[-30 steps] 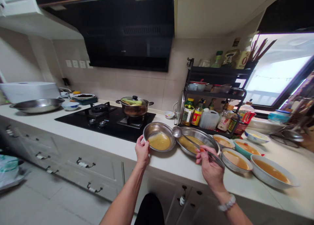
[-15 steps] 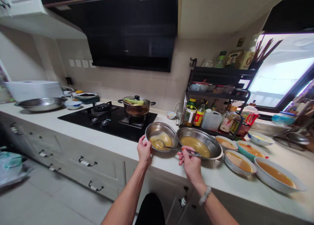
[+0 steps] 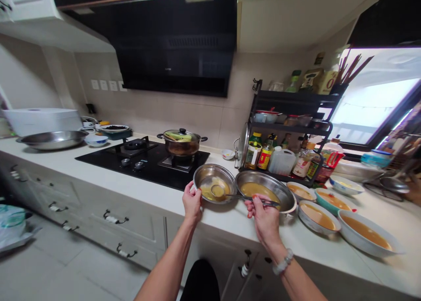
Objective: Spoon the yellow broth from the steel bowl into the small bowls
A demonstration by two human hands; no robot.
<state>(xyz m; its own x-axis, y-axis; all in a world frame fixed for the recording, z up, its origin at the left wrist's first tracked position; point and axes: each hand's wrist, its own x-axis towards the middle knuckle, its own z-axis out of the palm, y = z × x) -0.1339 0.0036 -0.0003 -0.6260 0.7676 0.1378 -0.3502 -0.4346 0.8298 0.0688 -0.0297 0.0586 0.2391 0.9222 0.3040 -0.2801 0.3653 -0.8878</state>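
Note:
My left hand point(image 3: 192, 202) grips the rim of a small steel bowl point(image 3: 208, 171), which is tilted toward me with a little yellowish liquid in its bottom. In my right hand point(image 3: 263, 213) is the dark handle of a ladle point(image 3: 218, 191); its round head sits in that liquid. Beside it on the right stands a larger steel basin point(image 3: 285, 195) holding more of the yellowish liquid. My right forearm, with a beaded bracelet, reaches in front of this basin. Several bowls of orange-brown liquid stand farther right, among them a large white bowl point(image 3: 365, 245) and a green-rimmed bowl point(image 3: 345, 204).
A lidded pot point(image 3: 182, 148) stands on the black gas hob point(image 3: 148, 171) at the back left. A black rack point(image 3: 296, 126) with bottles is behind the basin. On the far left lies a wide steel pan point(image 3: 54, 139). The counter edge runs before me.
My right hand has moved right and slightly down with the ladle, whose head has shifted a little to the right within the small bowl. My left hand stays on the rim.

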